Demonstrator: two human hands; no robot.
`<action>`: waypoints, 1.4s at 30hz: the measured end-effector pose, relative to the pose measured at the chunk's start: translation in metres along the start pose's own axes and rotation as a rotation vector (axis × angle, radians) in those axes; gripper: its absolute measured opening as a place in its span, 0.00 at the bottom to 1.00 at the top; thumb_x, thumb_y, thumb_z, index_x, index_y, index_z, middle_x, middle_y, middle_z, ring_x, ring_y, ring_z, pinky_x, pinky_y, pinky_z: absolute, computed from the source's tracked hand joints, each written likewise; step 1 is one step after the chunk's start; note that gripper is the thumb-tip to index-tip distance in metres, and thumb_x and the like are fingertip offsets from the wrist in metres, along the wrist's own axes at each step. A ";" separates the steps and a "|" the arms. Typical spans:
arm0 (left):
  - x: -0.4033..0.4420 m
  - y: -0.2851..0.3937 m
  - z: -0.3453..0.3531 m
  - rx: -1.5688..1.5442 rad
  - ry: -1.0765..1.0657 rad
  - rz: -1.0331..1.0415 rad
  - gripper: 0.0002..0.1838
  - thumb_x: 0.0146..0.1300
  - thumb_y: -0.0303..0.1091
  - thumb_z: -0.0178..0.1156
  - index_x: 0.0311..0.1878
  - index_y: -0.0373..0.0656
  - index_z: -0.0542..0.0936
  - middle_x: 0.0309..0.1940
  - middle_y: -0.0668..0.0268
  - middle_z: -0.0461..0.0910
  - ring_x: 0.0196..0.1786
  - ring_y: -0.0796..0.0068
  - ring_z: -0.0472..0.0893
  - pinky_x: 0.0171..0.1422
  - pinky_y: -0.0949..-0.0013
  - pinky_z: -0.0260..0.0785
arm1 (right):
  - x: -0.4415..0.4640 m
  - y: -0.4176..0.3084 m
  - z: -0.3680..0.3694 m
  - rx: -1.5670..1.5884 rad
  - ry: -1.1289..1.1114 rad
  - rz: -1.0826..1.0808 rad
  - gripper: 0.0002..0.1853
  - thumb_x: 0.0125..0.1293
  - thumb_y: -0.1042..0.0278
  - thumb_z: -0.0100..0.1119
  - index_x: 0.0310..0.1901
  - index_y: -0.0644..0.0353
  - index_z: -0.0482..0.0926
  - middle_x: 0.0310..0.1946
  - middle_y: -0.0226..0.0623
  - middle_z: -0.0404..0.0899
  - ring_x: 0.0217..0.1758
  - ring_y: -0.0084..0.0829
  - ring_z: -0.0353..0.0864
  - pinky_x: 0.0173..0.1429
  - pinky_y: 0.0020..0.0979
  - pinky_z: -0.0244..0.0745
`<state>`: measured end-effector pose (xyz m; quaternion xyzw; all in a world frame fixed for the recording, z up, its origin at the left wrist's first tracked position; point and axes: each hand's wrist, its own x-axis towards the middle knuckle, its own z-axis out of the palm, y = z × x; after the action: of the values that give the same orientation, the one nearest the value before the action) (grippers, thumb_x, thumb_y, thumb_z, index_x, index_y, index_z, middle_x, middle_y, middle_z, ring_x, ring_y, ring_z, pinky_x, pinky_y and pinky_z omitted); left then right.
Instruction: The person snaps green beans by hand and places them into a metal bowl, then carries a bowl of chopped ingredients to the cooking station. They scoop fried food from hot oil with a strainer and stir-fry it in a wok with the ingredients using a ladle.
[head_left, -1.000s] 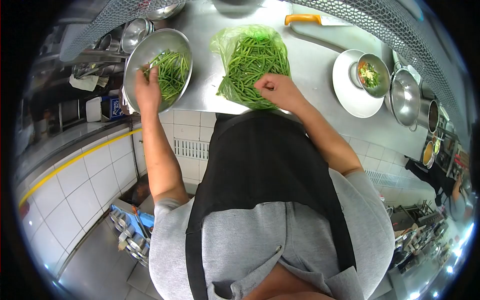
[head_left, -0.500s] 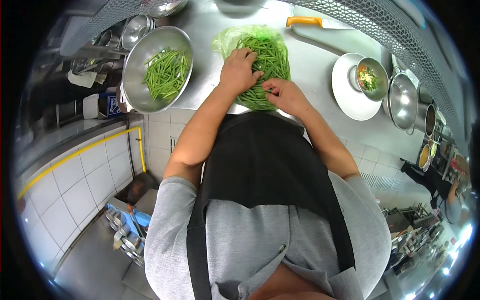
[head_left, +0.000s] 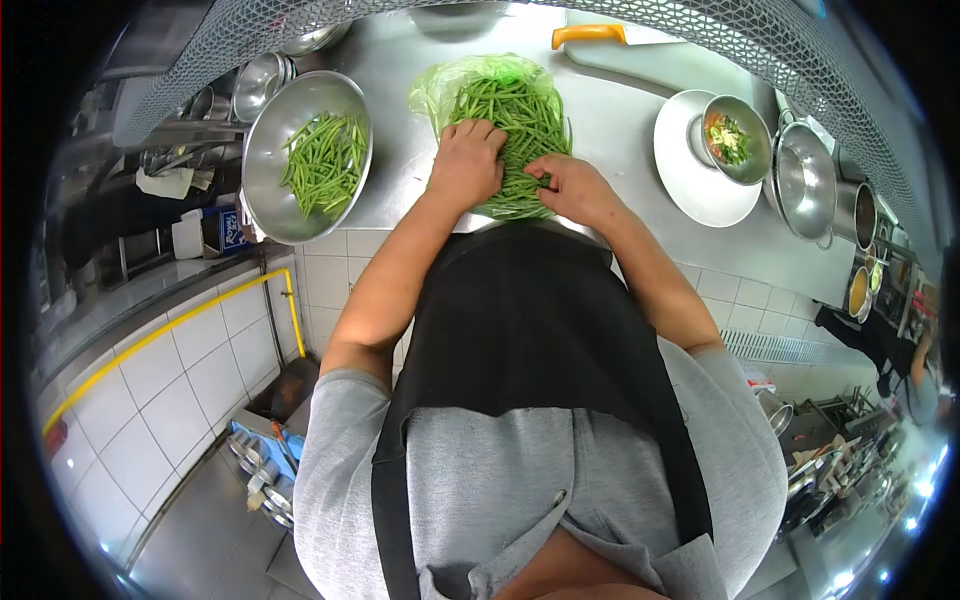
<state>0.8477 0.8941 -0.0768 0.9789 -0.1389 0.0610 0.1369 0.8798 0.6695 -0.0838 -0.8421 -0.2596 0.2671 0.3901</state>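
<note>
Green beans lie piled on an open, light green plastic bag on the steel counter. My left hand rests on the left side of the pile, its fingers bent down over the beans; what they hold, if anything, is hidden. On the lower right of the pile, my right hand has thumb and fingertips pinched together, and anything between them is too small to name. A large steel bowl to the left of the bag holds cut bean pieces.
A knife with an orange handle lies on a cutting board at the back. On the right are a white plate, a small bowl of chopped food and a colander. Another person stands far right.
My left hand has left the steel bowl, moved right to the bean pile, then slid slightly toward me. My right hand has stayed by the pile's lower right.
</note>
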 end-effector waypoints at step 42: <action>-0.006 0.025 -0.023 -1.876 0.058 -0.780 0.13 0.82 0.28 0.48 0.64 0.38 0.72 0.65 0.48 0.79 0.64 0.60 0.81 0.70 0.58 0.75 | 0.011 -0.026 0.006 0.417 0.076 0.039 0.12 0.69 0.70 0.69 0.51 0.61 0.84 0.34 0.29 0.86 0.34 0.20 0.81 0.38 0.28 0.77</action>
<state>0.8330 0.8795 -0.0494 0.4519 0.2019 -0.0978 0.8634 0.8778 0.6943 -0.0687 -0.7574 -0.1677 0.2907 0.5601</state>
